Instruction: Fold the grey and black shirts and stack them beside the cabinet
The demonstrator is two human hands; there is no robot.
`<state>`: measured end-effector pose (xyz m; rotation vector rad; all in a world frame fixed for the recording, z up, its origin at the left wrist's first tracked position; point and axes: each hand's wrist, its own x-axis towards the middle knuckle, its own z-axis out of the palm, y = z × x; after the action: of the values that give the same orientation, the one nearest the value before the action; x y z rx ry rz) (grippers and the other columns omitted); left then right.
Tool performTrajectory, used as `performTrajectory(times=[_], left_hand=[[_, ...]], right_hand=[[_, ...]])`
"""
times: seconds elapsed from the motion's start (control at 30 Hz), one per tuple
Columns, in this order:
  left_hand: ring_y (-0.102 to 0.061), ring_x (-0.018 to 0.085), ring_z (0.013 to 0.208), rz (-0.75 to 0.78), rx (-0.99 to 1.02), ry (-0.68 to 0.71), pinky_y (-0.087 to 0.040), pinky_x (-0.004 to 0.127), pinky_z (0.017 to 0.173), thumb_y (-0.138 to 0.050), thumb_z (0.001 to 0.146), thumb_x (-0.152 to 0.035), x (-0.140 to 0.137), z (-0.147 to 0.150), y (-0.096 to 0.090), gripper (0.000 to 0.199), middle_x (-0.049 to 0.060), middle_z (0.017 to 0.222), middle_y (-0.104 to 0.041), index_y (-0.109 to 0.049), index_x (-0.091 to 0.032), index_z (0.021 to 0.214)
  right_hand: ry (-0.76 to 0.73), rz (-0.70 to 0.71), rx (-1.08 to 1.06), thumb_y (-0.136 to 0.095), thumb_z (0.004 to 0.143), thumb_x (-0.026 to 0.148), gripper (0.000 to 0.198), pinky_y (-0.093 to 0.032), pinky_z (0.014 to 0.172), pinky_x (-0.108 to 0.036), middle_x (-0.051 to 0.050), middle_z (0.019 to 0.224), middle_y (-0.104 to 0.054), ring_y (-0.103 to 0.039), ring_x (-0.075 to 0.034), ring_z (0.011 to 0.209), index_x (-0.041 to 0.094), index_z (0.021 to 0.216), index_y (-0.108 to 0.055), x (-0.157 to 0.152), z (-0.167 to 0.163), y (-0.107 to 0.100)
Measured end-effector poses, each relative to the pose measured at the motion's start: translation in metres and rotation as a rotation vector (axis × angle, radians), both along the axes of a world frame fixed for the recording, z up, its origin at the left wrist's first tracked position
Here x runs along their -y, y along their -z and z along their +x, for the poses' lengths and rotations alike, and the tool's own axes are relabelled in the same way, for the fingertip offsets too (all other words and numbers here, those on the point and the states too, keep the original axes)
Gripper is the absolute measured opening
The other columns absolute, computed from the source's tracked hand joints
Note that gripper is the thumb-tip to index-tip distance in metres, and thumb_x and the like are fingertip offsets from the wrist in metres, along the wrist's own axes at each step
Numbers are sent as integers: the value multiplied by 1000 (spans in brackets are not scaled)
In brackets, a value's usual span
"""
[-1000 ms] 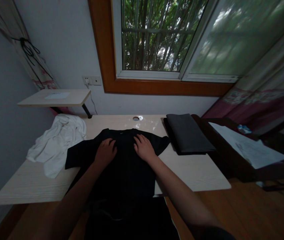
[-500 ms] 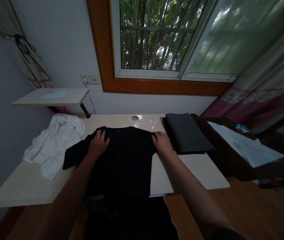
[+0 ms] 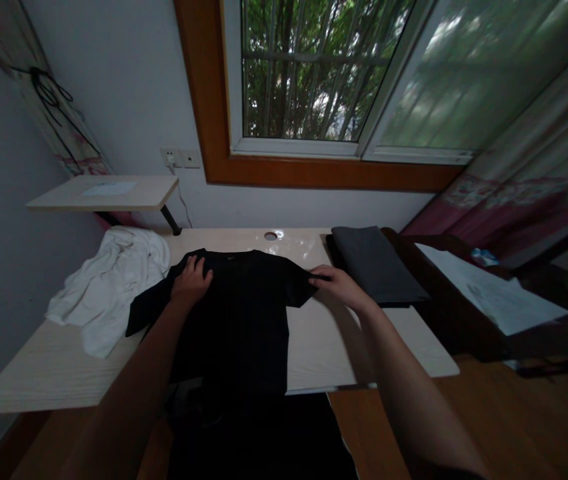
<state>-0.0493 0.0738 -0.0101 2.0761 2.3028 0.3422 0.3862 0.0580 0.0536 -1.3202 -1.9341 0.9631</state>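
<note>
A black T-shirt (image 3: 244, 307) lies spread on the pale wooden desk (image 3: 324, 347), its collar toward the window and its lower part at the desk's front edge. My left hand (image 3: 193, 277) rests with fingers spread on the shirt's left shoulder. At the right, my right hand (image 3: 337, 283) pinches the end of the right sleeve between thumb and fingers, pulling that sleeve out to the side and a little off the desk. The left sleeve lies flat beyond my left wrist.
A crumpled white cloth (image 3: 114, 280) lies on the left, below a small raised shelf (image 3: 139, 193). Folded dark grey cloth (image 3: 377, 263) sits at the back right. Beyond it, white paper (image 3: 489, 287) rests on a dark surface. A window is behind the desk.
My right hand has gone from lying on the right shoulder to gripping the sleeve end, which now sticks out to the right. The shirt's body has shifted slightly left.
</note>
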Motion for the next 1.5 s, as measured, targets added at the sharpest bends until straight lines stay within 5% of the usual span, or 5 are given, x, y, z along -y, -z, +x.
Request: performTrajectory(times=[0.33,0.67,0.87,1.2,1.5], left_hand=[[-28,30,154,32,-4,6,-38,49,118,-34,101,-47,-1,-2,1,62,16,165,-33,-42,-15,153],[-25,30,155,6,2,2,-39,51,117,-33,101,-48,-3,-2,0,63,15,166,-30,-41,-16,154],[-22,30,156,-8,11,0,-39,51,116,-31,101,-49,-2,-1,-1,64,15,167,-28,-39,-17,156],[-29,28,153,74,13,-4,-40,46,117,-38,99,-43,-2,-4,6,61,15,163,-37,-43,-14,153],[-40,27,148,193,-44,72,-38,41,119,-40,100,-37,10,3,17,54,15,156,-48,-54,-10,144]], right_hand=[[308,-177,-362,-63,83,58,37,-38,51,-21,6,66,-54,-48,-12,53,23,94,-55,1,3,4],[598,237,698,-45,100,25,34,-46,83,-38,-18,112,-69,-65,-30,98,18,128,-60,16,-12,-12],[429,422,750,-48,99,24,40,-42,105,-43,-19,133,-59,-55,-33,119,14,136,-60,24,-60,-13],[18,400,576,-48,102,42,55,-29,123,-48,-16,160,-41,-36,-30,149,14,149,-50,49,-173,51],[46,379,689,-38,104,57,57,-17,124,-60,-6,167,-30,-24,-30,155,30,154,-45,38,-136,58]])
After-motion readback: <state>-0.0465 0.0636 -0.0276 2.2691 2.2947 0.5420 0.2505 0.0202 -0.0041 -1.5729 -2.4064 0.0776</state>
